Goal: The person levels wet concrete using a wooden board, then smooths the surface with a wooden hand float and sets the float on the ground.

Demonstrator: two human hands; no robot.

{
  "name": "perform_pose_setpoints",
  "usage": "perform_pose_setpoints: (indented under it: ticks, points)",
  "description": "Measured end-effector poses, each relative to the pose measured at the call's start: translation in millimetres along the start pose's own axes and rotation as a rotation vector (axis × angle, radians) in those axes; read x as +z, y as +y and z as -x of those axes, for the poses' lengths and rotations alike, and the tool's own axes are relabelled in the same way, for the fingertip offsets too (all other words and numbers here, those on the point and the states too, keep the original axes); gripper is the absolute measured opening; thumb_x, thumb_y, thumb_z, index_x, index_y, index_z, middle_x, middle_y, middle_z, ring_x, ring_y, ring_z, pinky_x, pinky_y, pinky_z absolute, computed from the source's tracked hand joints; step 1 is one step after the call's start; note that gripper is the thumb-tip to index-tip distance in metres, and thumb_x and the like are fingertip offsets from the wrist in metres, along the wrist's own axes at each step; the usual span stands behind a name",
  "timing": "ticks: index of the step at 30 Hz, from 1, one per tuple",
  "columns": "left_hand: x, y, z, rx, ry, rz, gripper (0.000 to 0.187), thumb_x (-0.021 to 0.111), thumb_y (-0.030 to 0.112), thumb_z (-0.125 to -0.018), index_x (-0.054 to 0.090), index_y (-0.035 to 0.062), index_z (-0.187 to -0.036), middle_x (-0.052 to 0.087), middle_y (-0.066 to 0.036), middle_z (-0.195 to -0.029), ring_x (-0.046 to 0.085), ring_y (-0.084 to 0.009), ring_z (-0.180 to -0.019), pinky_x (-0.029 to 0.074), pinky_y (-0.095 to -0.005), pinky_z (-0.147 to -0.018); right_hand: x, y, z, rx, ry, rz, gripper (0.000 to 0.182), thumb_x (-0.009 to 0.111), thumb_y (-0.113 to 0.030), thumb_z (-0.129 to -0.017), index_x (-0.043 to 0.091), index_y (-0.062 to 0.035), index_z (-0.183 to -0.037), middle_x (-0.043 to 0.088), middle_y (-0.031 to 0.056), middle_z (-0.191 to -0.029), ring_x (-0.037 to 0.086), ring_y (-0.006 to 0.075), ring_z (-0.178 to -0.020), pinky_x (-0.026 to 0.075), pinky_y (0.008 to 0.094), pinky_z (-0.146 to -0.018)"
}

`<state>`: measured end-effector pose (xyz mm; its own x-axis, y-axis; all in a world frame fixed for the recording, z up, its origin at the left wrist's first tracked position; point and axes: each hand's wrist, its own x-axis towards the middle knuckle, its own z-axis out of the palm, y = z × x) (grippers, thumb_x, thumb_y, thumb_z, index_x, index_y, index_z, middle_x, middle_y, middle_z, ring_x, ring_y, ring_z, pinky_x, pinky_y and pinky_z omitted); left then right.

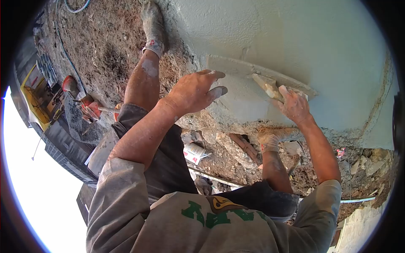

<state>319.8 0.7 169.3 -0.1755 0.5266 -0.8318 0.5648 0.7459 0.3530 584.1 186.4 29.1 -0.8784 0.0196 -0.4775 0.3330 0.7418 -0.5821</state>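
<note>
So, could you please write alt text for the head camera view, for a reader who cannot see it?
A person's right hand presses a flat plastering trowel against a grey wet cement wall, while the left hand rests open on the trowel's other end. Below are bare legs, rubble and brown soil.

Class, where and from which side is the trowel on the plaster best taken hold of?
Take the trowel by its wooden handle, coming from the open side away from the plaster. The blade lies flat on the wet surface, so only the handle stands proud for a grip. The right hand holds it there.
</note>
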Motion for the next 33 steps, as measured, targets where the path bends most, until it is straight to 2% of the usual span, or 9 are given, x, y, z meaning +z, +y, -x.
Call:
perform_pose_setpoints:
  ticks: [4, 6, 12, 15, 21, 25, 28, 31, 33]
  points:
    - [-9, -8, -2, 0.010, 0.098, 0.014, 0.047, 0.056, 0.040, -0.093, 0.054, 0.0071, -0.126, 0.062, -0.018, -0.115, 0.063, -0.0327, -0.102, 0.049, -0.0421, -0.090, 45, -47, 14, -0.197, -0.498, -0.020, 0.042, 0.061, -0.040, -0.087, 0.054, -0.0106, -0.116, 0.068, 0.0148, -0.083, 0.067, 0.0333, -0.082, 0.053, 0.0457, -0.072]
    - [-15, -9, -4, -0.057, 0.122, 0.054, 0.046, 0.056, 0.039, -0.093, 0.054, 0.0071, -0.126, 0.063, -0.018, -0.113, 0.064, -0.0321, -0.101, 0.049, -0.0414, -0.089, 139, -44, 49, -0.300, -0.444, 0.001, 0.040, 0.058, -0.037, -0.089, 0.052, -0.0124, -0.119, 0.068, 0.0121, -0.082, 0.067, 0.0336, -0.083, 0.052, 0.0448, -0.076]
    - [-16, -16, -5, -0.078, 0.142, 0.085, 0.047, 0.057, 0.040, -0.093, 0.054, 0.0059, -0.126, 0.064, -0.019, -0.112, 0.064, -0.0311, -0.102, 0.050, -0.0408, -0.089, 164, -39, 49, -0.258, -0.351, 0.027, 0.052, 0.064, -0.050, -0.080, 0.058, -0.0195, -0.121, 0.069, 0.0092, -0.097, 0.067, 0.0295, -0.088, 0.052, 0.0426, -0.080]
    - [-16, -14, -5, -0.063, 0.102, 0.066, 0.048, 0.057, 0.040, -0.093, 0.054, 0.0053, -0.126, 0.064, -0.019, -0.112, 0.064, -0.0309, -0.102, 0.050, -0.0411, -0.089, 149, -14, 39, -0.299, 0.129, 0.098, 0.060, 0.067, -0.051, -0.078, 0.055, -0.0151, -0.125, 0.068, 0.0168, -0.095, 0.067, 0.0336, -0.088, 0.053, 0.0443, -0.078]
    - [-17, -11, -4, -0.054, 0.077, 0.031, 0.047, 0.056, 0.039, -0.093, 0.054, 0.0049, -0.126, 0.063, -0.018, -0.112, 0.064, -0.0303, -0.103, 0.050, -0.0405, -0.089, 14, -12, -31, 0.152, -0.282, 0.023, 0.058, 0.057, -0.063, -0.083, 0.057, -0.0138, -0.113, 0.065, 0.0187, -0.108, 0.065, 0.0353, -0.097, 0.049, 0.0493, -0.087]
    - [-18, -9, -3, -0.057, 0.044, 0.059, 0.047, 0.056, 0.039, -0.093, 0.055, 0.0048, -0.125, 0.063, -0.018, -0.112, 0.064, -0.0303, -0.103, 0.050, -0.0405, -0.089, -5, -26, -24, 0.028, -0.262, -0.010, 0.055, 0.058, -0.057, -0.086, 0.056, -0.0101, -0.113, 0.067, 0.0212, -0.103, 0.065, 0.0379, -0.096, 0.052, 0.0476, -0.081]
    - [-21, -9, -6, -0.070, 0.067, 0.060, 0.046, 0.056, 0.038, -0.093, 0.055, 0.0043, -0.124, 0.063, -0.018, -0.111, 0.064, -0.0306, -0.102, 0.050, -0.0405, -0.088, 30, -37, -8, -0.123, -0.517, 0.006, 0.051, 0.058, -0.053, -0.087, 0.057, -0.0116, -0.117, 0.068, 0.0172, -0.100, 0.066, 0.0349, -0.092, 0.052, 0.0452, -0.082]
    - [-26, -9, -7, -0.110, 0.069, 0.110, 0.044, 0.057, 0.036, -0.093, 0.054, 0.0040, -0.124, 0.064, -0.018, -0.110, 0.064, -0.0308, -0.102, 0.050, -0.0402, -0.088, 127, -25, 35, -0.302, -0.402, 0.025, 0.047, 0.057, -0.047, -0.087, 0.058, -0.0139, -0.120, 0.069, 0.0131, -0.098, 0.067, 0.0316, -0.090, 0.051, 0.0431, -0.082]
    - [-26, -9, -5, -0.104, 0.046, 0.083, 0.044, 0.057, 0.035, -0.093, 0.054, 0.0039, -0.124, 0.064, -0.018, -0.110, 0.064, -0.0309, -0.102, 0.050, -0.0398, -0.088, 114, -39, 23, -0.194, -0.531, -0.017, 0.032, 0.048, -0.033, -0.094, 0.060, -0.0162, -0.118, 0.067, 0.0135, -0.107, 0.065, 0.0314, -0.098, 0.049, 0.0428, -0.088]
